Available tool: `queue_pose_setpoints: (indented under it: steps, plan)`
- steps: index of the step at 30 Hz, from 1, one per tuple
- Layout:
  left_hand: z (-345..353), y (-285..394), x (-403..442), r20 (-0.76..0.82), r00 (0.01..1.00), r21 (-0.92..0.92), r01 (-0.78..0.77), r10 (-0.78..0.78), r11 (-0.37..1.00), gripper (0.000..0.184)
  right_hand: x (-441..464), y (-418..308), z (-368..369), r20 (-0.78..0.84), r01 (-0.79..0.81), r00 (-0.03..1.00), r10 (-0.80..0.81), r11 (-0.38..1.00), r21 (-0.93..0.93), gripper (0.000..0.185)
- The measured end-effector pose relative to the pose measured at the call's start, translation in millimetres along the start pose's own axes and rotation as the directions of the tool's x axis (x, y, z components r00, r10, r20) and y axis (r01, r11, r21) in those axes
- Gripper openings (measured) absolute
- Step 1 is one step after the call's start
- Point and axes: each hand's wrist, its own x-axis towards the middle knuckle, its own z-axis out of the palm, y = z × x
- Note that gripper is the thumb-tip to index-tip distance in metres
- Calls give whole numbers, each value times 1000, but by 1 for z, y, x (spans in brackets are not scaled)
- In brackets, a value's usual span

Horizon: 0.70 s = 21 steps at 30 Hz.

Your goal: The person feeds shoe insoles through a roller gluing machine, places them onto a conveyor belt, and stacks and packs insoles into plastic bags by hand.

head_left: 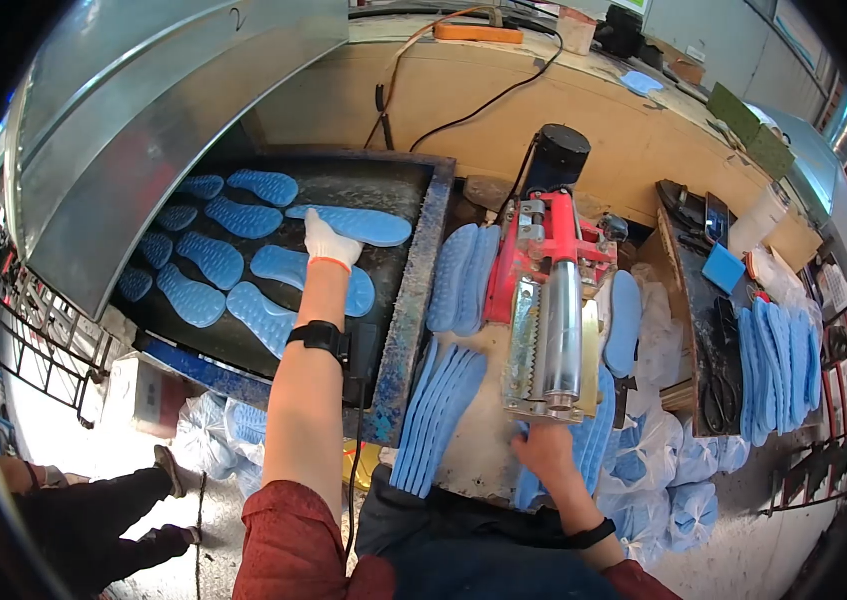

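My left hand, in a white glove with an orange cuff, grips the left end of a blue insole over the dark tray. Other blue dimpled insoles lie spread on that tray around the hand. My bare right hand is just below the front end of a red machine with a shiny metal roller. Its fingers are partly hidden by the machine's edge, so I cannot see whether they hold anything. Beside this hand stand upright blue insoles; another row of insoles stands to its left.
A metal hood slopes over the tray with its blue rim. More insoles and black scissors are on the right-hand bench. Plastic bags sit below it. Another person's legs show at lower left.
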Motion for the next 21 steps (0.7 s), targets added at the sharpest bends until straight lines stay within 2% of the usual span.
queue_pose_setpoints:
  steps: [1,2,4,5,7,8,9,10,12,14,16,18,20,21]
  plan:
    - [-3,2,5,-67,998,25,-13,15,1000,59,0,-2,-6,126,-124,984,126,992,-28,36]
    - [-7,5,8,-69,998,27,-9,11,1000,59,-1,7,-3,127,-129,983,131,991,-28,36]
    - [-5,18,1,-95,981,425,-112,167,898,57,-4,39,-1,-66,-113,991,115,993,34,26]
    - [-3,23,-5,-81,967,603,-146,243,784,56,-8,54,-6,-64,-120,990,122,992,36,26]
    - [5,32,-25,-4,929,871,-179,371,457,54,-14,72,-27,-9,-252,958,288,853,458,26]
    - [10,33,-35,56,907,949,-179,417,261,54,-17,75,-35,-11,-259,955,297,851,458,26]
    - [11,32,-53,127,940,833,-274,315,481,54,-19,77,-44,-23,-200,952,304,679,706,30]
    - [8,31,-76,219,950,662,-311,221,682,54,-22,80,-51,-37,-116,947,320,446,887,36]
    - [6,21,-132,453,877,570,-425,162,703,55,-20,83,-65,-210,0,904,371,493,870,44]
    - [0,5,-180,550,829,566,-457,99,686,53,-11,90,-75,-505,41,818,277,847,530,47]
    - [-15,-12,-206,532,846,562,-386,37,732,52,0,76,-95,-593,50,773,226,910,412,51]
    - [-21,-26,-230,516,856,560,-325,-15,762,53,12,74,-108,-648,169,761,44,950,263,58]
    - [-22,-39,-242,529,848,587,-358,-9,726,58,25,66,-116,-701,215,705,-109,975,64,63]
    - [-22,-44,-246,549,836,556,-350,-17,754,59,27,61,-117,-705,204,701,-102,977,63,63]
